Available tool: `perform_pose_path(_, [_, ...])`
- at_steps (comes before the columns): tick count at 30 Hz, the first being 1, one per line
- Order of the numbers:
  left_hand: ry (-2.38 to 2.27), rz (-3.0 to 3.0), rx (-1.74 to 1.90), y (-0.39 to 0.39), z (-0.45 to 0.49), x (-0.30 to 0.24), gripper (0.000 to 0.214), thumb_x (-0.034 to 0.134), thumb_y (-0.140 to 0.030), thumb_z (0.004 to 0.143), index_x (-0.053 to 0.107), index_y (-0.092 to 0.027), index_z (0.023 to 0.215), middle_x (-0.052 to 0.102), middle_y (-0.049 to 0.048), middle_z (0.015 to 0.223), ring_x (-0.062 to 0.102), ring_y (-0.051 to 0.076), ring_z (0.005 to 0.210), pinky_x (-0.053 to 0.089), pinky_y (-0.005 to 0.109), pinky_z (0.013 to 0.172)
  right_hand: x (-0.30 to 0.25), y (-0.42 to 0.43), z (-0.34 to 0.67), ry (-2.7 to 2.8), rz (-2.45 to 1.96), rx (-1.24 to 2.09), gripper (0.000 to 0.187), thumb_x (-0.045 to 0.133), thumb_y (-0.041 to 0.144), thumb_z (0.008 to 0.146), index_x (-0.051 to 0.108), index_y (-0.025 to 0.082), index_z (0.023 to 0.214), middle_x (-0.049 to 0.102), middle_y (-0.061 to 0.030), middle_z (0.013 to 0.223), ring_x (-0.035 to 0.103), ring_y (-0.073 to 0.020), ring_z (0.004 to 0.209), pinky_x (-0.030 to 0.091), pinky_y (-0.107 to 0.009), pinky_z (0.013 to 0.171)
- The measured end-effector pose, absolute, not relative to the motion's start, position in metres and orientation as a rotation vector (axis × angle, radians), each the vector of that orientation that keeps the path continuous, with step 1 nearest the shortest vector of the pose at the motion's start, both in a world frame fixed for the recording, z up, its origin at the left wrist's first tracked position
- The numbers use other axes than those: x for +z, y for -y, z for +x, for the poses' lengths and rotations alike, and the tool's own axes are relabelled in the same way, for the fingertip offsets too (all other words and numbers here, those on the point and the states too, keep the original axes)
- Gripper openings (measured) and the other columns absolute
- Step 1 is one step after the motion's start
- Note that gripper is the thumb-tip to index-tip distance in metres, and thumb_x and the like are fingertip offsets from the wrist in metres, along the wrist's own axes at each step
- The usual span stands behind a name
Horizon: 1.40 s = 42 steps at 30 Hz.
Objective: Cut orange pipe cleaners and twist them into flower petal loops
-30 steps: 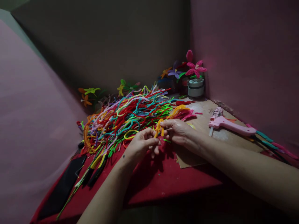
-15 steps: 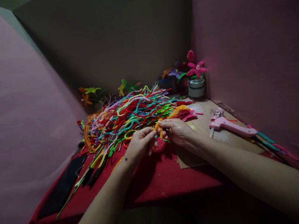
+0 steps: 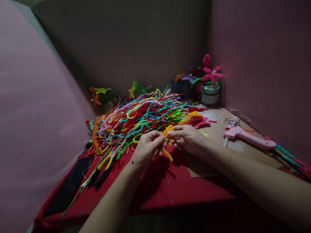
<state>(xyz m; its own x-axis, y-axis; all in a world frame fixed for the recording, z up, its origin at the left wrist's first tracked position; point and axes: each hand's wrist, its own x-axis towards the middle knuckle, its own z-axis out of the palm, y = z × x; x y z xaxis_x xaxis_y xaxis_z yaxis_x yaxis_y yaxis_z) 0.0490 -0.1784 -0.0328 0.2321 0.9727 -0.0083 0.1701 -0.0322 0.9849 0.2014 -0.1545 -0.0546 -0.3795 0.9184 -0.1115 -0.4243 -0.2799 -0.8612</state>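
Pinching a bent orange strand [image 3: 167,129] with fingers [image 3: 158,141] of the left hand [image 3: 148,144] and right hand [image 3: 187,138]. Held over the counter [image 3: 189,194], near a bright pile [image 3: 145,113].

Left hand [image 3: 150,144], right hand [image 3: 189,138] close; fingers [image 3: 158,139] pinched.

a dull, dark wall [image 3: 121,42] stands ahead of me, meeting a dusky mauve wall [image 3: 262,64] at a corner on my right, while a paler lilac surface [image 3: 36,103] slopes along my left under a greyish-green strip [image 3: 26,11]. the light i have is dim, a little stronger on the left. my table [image 3: 189,191] wears deep red cloth, with near-blackness below its front edge.
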Motion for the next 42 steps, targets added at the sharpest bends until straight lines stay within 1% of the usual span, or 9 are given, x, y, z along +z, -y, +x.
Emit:
perform_pose_path(5, [-1.227,1.514,1.003,0.178,0.048,-0.027,0.017,0.058,-0.028,0.071,0.052,-0.012,0.066,0.051,-0.0038,0.050,0.041,0.003,0.033,0.027,0.015,0.032,-0.056,0.157,0.203,1.142,-0.824,1.770,0.017,0.070,0.022,0.061,0.057,0.011,0.062,0.054,0.0021,0.048,0.049,-0.0063,0.038,0.038,-0.018,0.038])
perform_pose_path(10, [-1.227,1.519,1.055,0.179,0.051,-0.025,0.010,0.056,-0.021,0.070,0.050,-0.013,0.067,0.050,-0.0054,0.047,0.042,0.003,0.033,0.029,0.014,0.032,-0.048,0.163,0.199,0.994,-0.751,1.678,0.019,0.071,0.020,0.060,0.054,0.013,0.062,0.058,0.0013,0.052,0.057,-0.0103,0.045,0.047,-0.021,0.044])
perform_pose_path(15, [-1.234,1.490,1.030,0.182,0.057,-0.026,0.010,0.055,-0.020,0.070,0.049,-0.014,0.066,0.050,-0.0057,0.042,0.042,0.004,0.031,0.028,0.014,0.032,-0.046,0.167,0.194,0.924,-0.694,1.523,0.021,0.072,0.021,0.058,0.053,0.014,0.064,0.060,0.0008,0.053,0.060,-0.0125,0.048,0.050,-0.025,0.049])
perform_pose_path(22, [-1.226,1.465,1.020,0.185,0.058,-0.025,0.013,0.058,-0.021,0.070,0.049,-0.013,0.065,0.054,-0.0040,0.045,0.047,0.006,0.032,0.029,0.014,0.030,-0.052,0.170,0.195,1.237,-0.824,1.170,0.016,0.064,0.028,0.068,0.054,0.016,0.067,0.059,0.0012,0.053,0.056,-0.0115,0.047,0.046,-0.025,0.050])
perform_pose_path(27, [-1.210,1.425,1.040,0.185,0.059,-0.026,0.015,0.059,-0.022,0.068,0.049,-0.013,0.061,0.054,-0.0036,0.045,0.047,0.006,0.031,0.030,0.015,0.030,-0.052,0.174,0.195,1.381,-0.940,1.007,0.015,0.062,0.030,0.070,0.055,0.017,0.065,0.058,0.0005,0.054,0.053,-0.0114,0.047,0.041,-0.024,0.048])
perform_pose_path(32, [-1.211,1.434,1.039,0.185,0.061,-0.030,0.011,0.057,-0.019,0.069,0.050,-0.013,0.062,0.054,-0.0037,0.044,0.049,0.007,0.032,0.033,0.015,0.032,-0.049,0.170,0.197,1.335,-0.975,1.256,0.019,0.067,0.027,0.064,0.055,0.014,0.056,0.054,0.0013,0.047,0.047,-0.0091,0.042,0.035,-0.022,0.042])
perform_pose_path(36, [-1.259,1.451,1.080,0.186,0.061,-0.028,0.011,0.057,-0.020,0.070,0.051,-0.013,0.065,0.053,-0.0040,0.044,0.048,0.007,0.033,0.032,0.015,0.032,-0.052,0.162,0.201,1.154,-0.804,1.595,0.019,0.069,0.030,0.062,0.059,0.013,0.061,0.058,-0.0003,0.053,0.051,-0.0094,0.045,0.040,-0.023,0.046])
perform_pose_path(39, [-1.258,1.443,1.116,0.186,0.060,-0.027,0.013,0.059,-0.023,0.069,0.052,-0.012,0.066,0.056,-0.0025,0.048,0.049,0.007,0.035,0.032,0.015,0.033,-0.052,0.160,0.202,1.077,-0.757,1.650,0.020,0.067,0.032,0.063,0.062,0.013,0.065,0.060,-0.0022,0.055,0.055,-0.0107,0.048,0.043,-0.024,0.049])
perform_pose_path(42, [-1.206,1.391,1.158,0.184,0.059,-0.029,0.015,0.061,-0.024,0.068,0.052,-0.012,0.066,0.054,-0.0032,0.046,0.048,0.007,0.035,0.034,0.016,0.035,-0.050,0.163,0.201,1.108,-0.881,1.554,0.019,0.067,0.031,0.064,0.061,0.013,0.062,0.059,-0.0023,0.052,0.054,-0.0106,0.046,0.043,-0.023,0.046])
